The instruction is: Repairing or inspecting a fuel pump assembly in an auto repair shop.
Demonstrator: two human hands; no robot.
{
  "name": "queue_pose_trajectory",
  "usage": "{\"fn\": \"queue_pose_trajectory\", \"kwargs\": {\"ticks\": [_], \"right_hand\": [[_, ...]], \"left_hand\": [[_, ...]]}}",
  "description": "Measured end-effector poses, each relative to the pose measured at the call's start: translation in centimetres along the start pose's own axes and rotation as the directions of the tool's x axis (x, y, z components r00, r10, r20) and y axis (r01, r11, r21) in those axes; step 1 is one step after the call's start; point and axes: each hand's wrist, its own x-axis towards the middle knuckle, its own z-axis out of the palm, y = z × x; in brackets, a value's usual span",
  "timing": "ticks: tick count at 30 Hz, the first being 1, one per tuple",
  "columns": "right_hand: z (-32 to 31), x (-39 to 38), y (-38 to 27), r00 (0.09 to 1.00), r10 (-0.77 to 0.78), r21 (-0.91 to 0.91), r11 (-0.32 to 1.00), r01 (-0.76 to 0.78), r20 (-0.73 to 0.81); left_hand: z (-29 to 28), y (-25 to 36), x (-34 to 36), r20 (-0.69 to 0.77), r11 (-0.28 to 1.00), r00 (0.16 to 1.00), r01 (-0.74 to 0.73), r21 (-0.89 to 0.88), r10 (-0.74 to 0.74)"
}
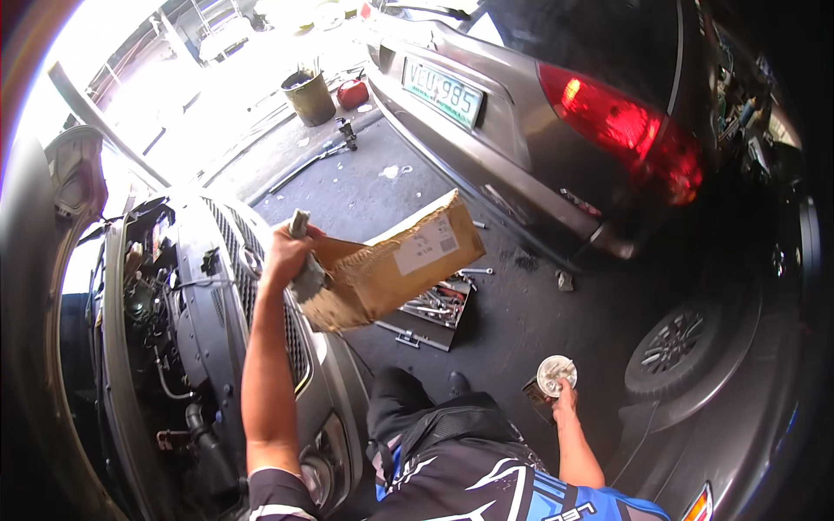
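My left hand (285,253) is raised in front of the open-hooded car, its fingers closed on the end of a worn cardboard box (373,278) with a white label. A grey, rag-like piece (310,282) is bunched against the box below that hand, and its grey tip pokes up past my fingers. Lower down at the right, my right hand (566,399) grips a round can (556,372) with a whitish, smeared top. Something dark and flat shows beside the can, too shaded to name. Under the box, partly hidden by it, lies an open toolbox (450,337) with several wrenches.
On the left stands a car with its engine bay (148,286) exposed. A grey-brown vehicle (521,113) fills the upper right, and a dark car with a wheel (673,347) is at the right. A bucket (308,100), a red container (352,94) and a long-handled jack (317,161) are beyond.
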Motion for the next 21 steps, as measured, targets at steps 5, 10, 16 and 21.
{"fn": "queue_pose_trajectory", "kwargs": {"ticks": [5, 10, 16, 21], "right_hand": [[12.5, 2.0, -3.7, 0.999, 0.026, -0.081, 0.996, -0.023, 0.038], [25.8, 3.4, -4.9, 0.997, -0.027, -0.008, 1.000, 0.027, -0.074], [44.6, 6.2, -4.0, 0.997, 0.003, 0.090, 0.996, 0.004, -0.083], [59.1, 4.3, -6.4, 0.948, 0.091, 0.100, 0.993, -0.063, -0.306]], "left_hand": [[-7.6, -6.9, 19.1, 0.010, 0.988, 0.988, -0.154, -0.021, 0.154], [-10.3, -16.3, 36.8, 0.061, 0.986, 0.985, -0.165, 0.031, 0.163], [-14.4, -34.4, 56.9, 0.124, 0.997, 0.991, -0.062, 0.041, 0.056], [-13.8, -40.9, 68.2, 0.203, 0.981, 0.978, 0.005, 0.192, -0.044]]}}
